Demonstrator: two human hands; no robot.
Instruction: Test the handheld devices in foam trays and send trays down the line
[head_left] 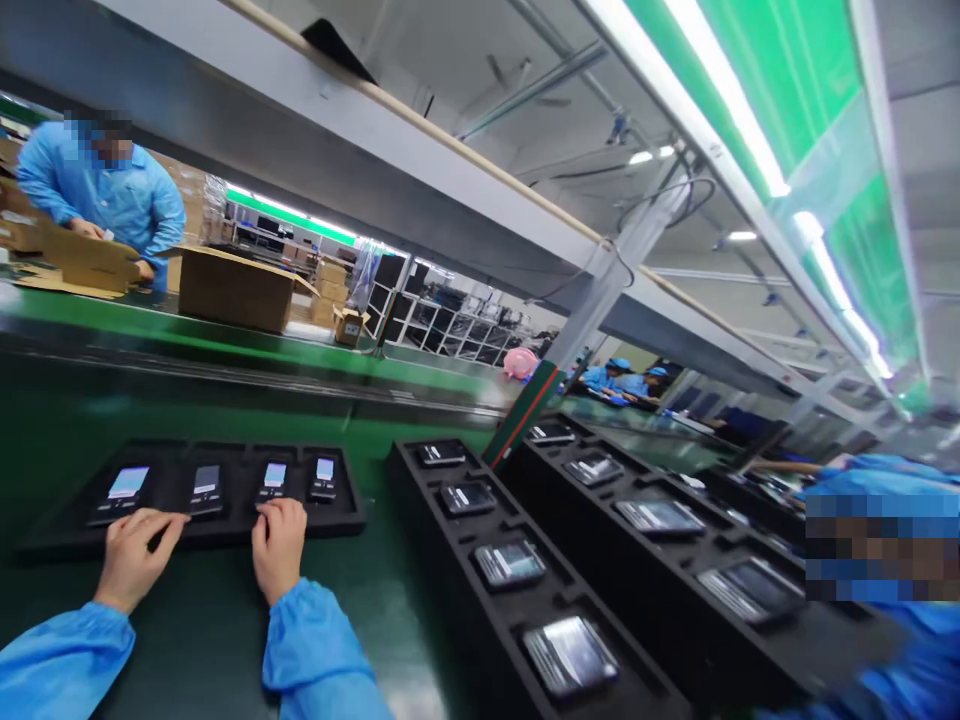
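A black foam tray (352, 505) lies on the green belt in front of me and holds several small phones with lit screens, one of them the leftmost phone (126, 487). My left hand (137, 555) rests flat on the tray's near edge, fingers stretched out, below the left phones. My right hand (279, 545) lies on the same edge with its fingers curled down, just below the third phone (274, 478). Neither hand holds anything that I can see. Both arms wear blue sleeves.
Two longer black foam trays (450, 560) (675, 590) with several phones each run to the right. A co-worker in blue (885, 600) sits at far right. Another person in blue (105, 195) handles cardboard boxes (232, 290) across the conveyor. A green-red post (525, 410) stands behind the trays.
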